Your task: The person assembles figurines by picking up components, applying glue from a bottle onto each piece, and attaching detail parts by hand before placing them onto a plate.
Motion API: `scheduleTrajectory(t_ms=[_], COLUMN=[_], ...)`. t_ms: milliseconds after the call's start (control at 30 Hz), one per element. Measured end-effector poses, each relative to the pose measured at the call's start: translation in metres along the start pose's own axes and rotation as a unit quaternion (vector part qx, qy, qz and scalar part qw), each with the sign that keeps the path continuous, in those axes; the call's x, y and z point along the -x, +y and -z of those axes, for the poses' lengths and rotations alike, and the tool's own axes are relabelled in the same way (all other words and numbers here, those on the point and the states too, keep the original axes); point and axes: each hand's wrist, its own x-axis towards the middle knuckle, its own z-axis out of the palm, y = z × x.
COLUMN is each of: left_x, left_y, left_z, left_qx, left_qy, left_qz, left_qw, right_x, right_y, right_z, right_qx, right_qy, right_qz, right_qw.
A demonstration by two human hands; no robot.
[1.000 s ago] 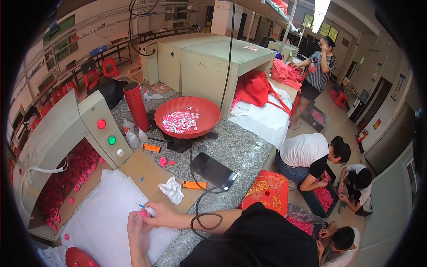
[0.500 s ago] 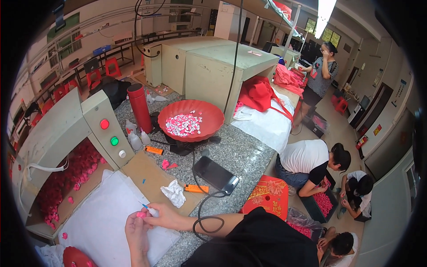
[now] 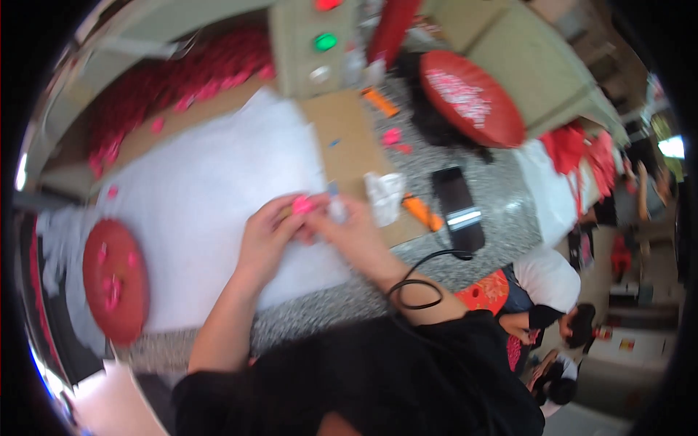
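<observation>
Over the white sheet (image 3: 218,174), my left hand (image 3: 260,236) pinches a small bright pink piece (image 3: 302,204), shaped like a little flower. My right hand (image 3: 356,236) is closed around a small white squeeze bottle (image 3: 337,209) with a blue tip (image 3: 333,188). The fingertips of both hands meet at the pink piece, and motion blur hides whether the tip touches it. Beside my right hand lie a crumpled white tissue (image 3: 385,196) and an orange lighter-shaped item (image 3: 423,212).
At the left stands a red dish (image 3: 94,291) with a few pink pieces. A machine opening (image 3: 182,80) holds many pink pieces. A scalloped red bowl (image 3: 502,123), a dark phone (image 3: 452,192) and a looped black cable (image 3: 407,280) are to the right. People crouch beyond, one in white (image 3: 549,280).
The view has swung left and downward, bringing the red dish and both forearms fully in. Both hands keep hold of the pink piece and the bottle; the bottle's tip now points away from me.
</observation>
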Motion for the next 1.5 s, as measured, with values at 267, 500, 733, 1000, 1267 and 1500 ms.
scheduleTrajectory(t_ms=[267,500,733,1000,1267,1500], left_x=[0.007,0.006,0.006,0.003,0.005,0.004], left_y=[-0.002,-0.006,-0.003,0.004,0.005,0.001], left_z=[0.009,0.009,0.008,0.02,0.02,0.023], left_qx=[0.061,0.043,0.028,0.132,0.145,0.233], left_qy=[-0.01,-0.02,-0.023,-0.047,-0.033,-0.034], left_qz=[0.028,0.005,0.006,0.102,0.141,0.168], left_qw=[0.998,0.999,0.999,0.985,0.979,0.957], right_x=[-0.002,-0.002,-0.002,0.001,0.001,0.003], right_y=[0.004,0.002,0.001,0.0,0.001,0.003], right_z=[-0.006,-0.005,-0.007,-0.008,-0.013,-0.014], right_qx=[-0.071,-0.077,-0.074,-0.023,0.033,0.096], right_qy=[0.019,0.031,0.032,0.02,0.033,0.035], right_qz=[-0.063,-0.07,-0.072,-0.056,-0.036,-0.008], right_qw=[0.995,0.994,0.994,0.998,0.998,0.995])
